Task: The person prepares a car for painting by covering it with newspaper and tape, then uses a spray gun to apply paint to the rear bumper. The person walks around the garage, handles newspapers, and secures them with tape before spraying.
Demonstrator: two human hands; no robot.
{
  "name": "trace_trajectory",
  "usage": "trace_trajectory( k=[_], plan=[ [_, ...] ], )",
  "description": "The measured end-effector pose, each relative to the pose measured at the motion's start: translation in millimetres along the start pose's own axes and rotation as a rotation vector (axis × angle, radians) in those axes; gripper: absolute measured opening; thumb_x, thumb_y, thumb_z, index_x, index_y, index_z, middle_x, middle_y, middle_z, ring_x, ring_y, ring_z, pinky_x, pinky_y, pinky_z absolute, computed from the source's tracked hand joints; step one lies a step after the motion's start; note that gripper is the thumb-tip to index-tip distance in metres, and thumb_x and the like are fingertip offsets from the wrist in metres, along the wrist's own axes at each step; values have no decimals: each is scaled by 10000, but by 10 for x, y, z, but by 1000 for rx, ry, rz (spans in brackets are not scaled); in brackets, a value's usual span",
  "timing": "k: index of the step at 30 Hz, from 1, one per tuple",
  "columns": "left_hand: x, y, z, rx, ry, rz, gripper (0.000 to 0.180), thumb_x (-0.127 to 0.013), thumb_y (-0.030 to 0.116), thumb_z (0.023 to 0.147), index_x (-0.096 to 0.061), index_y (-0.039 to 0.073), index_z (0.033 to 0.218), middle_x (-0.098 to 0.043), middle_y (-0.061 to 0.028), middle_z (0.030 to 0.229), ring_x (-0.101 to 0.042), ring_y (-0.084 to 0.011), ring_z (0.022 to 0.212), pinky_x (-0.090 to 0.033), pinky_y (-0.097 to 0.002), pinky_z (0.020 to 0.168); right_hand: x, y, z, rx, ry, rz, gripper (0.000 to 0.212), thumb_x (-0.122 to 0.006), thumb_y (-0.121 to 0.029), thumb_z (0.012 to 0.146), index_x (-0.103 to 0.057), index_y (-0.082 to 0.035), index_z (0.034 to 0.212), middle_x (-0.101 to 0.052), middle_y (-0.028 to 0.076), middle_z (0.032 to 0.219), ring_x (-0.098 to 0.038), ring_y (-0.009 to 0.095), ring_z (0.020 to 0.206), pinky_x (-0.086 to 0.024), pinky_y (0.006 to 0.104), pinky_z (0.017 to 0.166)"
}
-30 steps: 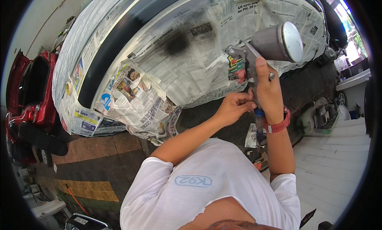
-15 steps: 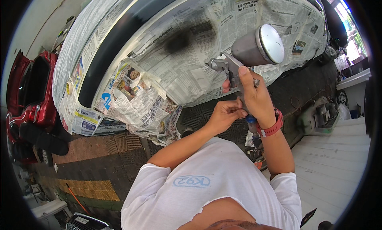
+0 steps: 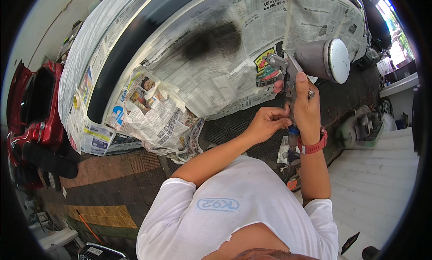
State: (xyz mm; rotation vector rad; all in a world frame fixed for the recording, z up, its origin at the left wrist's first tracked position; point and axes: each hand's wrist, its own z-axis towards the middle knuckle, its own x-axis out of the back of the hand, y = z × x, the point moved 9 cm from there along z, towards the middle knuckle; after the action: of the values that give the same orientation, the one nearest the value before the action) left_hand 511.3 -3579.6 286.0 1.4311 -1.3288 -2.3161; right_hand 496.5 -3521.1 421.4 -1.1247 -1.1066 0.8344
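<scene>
The fingers of the right hand (image 3: 307, 108) are clamped round the grip of a spray gun (image 3: 294, 73), held upright in front of the chest, its metal cup (image 3: 325, 60) tilted to the right at the top. The fingers of the left hand (image 3: 266, 124) are pinched together at the back of the gun's handle, touching the right hand. A red wristband (image 3: 313, 146) sits on the right wrist. Beyond the gun lies a car body covered in newspaper (image 3: 211, 66), with a black sprayed patch (image 3: 210, 38). A red car (image 3: 33, 111) stands to the left.
</scene>
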Motion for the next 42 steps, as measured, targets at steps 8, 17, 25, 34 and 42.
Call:
trace_trajectory(
  k=[8,17,25,34,42],
  plan=[
    [164,-9,-170,12,52,78,129,-750,27,945,-728,-20,1063,-714,-13,909,-668,-85,828,-562,-262,769,-249,-104,-45,9,-149,-9,538,-499,-489,1092,-710,2,1154,-705,49,845,-531,41,551,-409,221,483],
    [352,844,-510,-180,319,589,222,-776,72,923,-717,-18,1117,-750,-75,1043,-693,-127,914,-552,-284,869,-340,-70,-49,-25,-174,68,569,-467,-511,1097,-709,3,1120,-715,62,861,-554,59,586,-434,221,490],
    [230,391,-363,51,70,154,94,-759,53,946,-697,-16,962,-658,42,914,-586,-22,843,-494,-207,764,-431,-40,-93,39,-138,21,551,-488,-506,1090,-717,-9,1036,-693,45,839,-499,61,596,-400,248,549],
    [300,318,-417,69,75,173,121,-724,-12,953,-621,5,890,-622,60,890,-562,-12,840,-485,-210,767,-549,-84,-129,12,-186,6,518,-502,-479,1088,-714,-10,1033,-670,35,825,-490,79,627,-414,276,605],
    [313,357,-578,41,113,169,141,-720,1,962,-600,13,889,-622,53,895,-593,-20,883,-511,-221,806,-739,-27,-161,-95,-333,37,544,-506,-497,1084,-700,12,1078,-683,48,840,-535,66,617,-431,254,545]
  ],
)
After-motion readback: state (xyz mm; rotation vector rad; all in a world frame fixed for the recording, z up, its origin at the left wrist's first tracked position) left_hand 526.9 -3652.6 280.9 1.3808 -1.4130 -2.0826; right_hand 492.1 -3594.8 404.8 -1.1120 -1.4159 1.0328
